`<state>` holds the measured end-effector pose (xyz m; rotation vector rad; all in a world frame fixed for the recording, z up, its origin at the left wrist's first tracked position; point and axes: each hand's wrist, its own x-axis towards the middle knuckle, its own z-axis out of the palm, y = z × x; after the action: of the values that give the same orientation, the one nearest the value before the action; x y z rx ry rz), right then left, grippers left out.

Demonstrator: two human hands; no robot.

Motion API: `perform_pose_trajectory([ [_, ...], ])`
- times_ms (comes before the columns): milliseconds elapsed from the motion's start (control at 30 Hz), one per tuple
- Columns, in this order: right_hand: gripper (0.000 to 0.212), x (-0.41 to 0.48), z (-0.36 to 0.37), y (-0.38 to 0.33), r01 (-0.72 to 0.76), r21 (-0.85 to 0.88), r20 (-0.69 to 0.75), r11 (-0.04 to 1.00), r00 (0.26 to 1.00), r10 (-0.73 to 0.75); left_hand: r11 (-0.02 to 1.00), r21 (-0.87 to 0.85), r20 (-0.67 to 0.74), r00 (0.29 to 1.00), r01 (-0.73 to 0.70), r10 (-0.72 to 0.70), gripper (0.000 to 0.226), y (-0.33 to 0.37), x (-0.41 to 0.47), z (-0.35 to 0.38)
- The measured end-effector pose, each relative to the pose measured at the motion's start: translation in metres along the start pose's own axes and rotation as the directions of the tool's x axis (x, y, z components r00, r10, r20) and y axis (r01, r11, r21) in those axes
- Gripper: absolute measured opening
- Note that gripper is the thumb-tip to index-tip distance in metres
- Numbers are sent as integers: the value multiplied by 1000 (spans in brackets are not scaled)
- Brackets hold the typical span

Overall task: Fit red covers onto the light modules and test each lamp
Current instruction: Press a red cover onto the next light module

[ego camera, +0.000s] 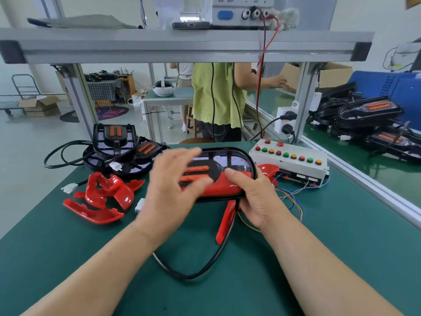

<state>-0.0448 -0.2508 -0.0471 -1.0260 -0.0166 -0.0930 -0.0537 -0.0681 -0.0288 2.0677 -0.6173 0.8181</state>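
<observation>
Beside test box (pixel 296 168): right hand (pixel 257 197) grips light module (pixel 237 164), left hand (pixel 173 188) spread over it (blurred); loose red covers (pixel 107 192) await fitting.

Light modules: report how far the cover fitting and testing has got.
Finished: none clearly visible. In hand: one module wearing its red cover, right hand gripping it, left hand open above. Remaining: two bare modules and loose red covers, left side.

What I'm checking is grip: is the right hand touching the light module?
Touching. The head view shows the right hand gripping the light module, thumb on its red cover.
</observation>
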Motion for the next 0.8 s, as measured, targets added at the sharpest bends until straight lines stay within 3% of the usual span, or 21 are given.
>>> perform_pose_trajectory([
  [67, 41, 3, -5, -4, -3, 33, -24, 999, 1000, 4, 976, -16, -72, 974, 215, -216, 36, -11, 11, -17],
  [167, 31, 5, -9, -5, -1, 64, -24, 998, 1000, 2, 811, -85, 187, 809, 578, -557, 21, -29, 14, -27],
  [233, 39, 5, -9, -5, -14, 79, -14, 997, 1000, 15, 688, -165, 428, 680, 707, -596, 34, -34, 11, -22],
  [300, 40, 5, -9, -4, -21, 84, 6, 996, 1000, 20, 568, -259, 583, 595, 781, -553, 47, -35, 8, -20],
  [467, 49, 5, -9, -2, -17, 95, 12, 995, 1000, 15, 278, -371, 714, 464, 886, -524, 42, -38, 6, -19],
  [600, 58, 4, -8, -1, -23, 71, 1, 997, 1000, 23, 210, -420, 688, 461, 883, -560, 40, -36, 4, -14],
  [800, 52, 4, -7, 0, -13, 79, 2, 997, 1000, 12, 302, -437, 609, 526, 847, -593, 23, -35, 2, -9],
])
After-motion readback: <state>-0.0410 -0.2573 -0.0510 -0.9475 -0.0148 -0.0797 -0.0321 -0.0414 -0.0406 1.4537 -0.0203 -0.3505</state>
